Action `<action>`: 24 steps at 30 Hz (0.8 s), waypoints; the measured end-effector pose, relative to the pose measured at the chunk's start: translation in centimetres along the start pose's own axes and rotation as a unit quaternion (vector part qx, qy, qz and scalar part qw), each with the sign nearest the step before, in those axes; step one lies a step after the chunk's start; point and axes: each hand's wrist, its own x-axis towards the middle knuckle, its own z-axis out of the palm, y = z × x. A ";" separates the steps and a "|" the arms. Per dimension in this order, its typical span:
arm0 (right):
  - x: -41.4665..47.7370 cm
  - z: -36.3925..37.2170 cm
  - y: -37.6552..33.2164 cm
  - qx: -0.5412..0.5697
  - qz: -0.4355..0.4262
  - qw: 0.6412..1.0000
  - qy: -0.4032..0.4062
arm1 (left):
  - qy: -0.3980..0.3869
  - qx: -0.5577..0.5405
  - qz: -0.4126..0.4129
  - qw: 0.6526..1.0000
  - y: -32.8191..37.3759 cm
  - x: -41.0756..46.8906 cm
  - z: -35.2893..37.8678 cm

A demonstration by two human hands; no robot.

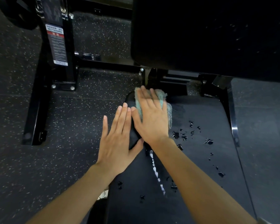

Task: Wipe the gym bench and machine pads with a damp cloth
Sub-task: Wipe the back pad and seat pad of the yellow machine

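Wiping is the step in hand, we'd say. Our right grip lies flat on the teal cloth, fingers straight and close together, pressing it onto the far left corner of the seat pad. Nothing's pinched. Our left grip is spread wide, palm down over the pad's left edge, just beside the right one. Water droplets sit scattered over the right side and the near half of the pad, plus a wet streak down the middle, so most of it looks not yet wiped. Next move, we reckon, calls for dragging the cloth toward those drops with steady flat pressure. The back pad beyond is too dark to judge.
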 end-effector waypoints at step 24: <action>-0.1 -0.9 4.1 -0.006 0.006 0.999 0.054 | -0.041 -0.012 0.041 0.998 -0.4 0.6 -0.8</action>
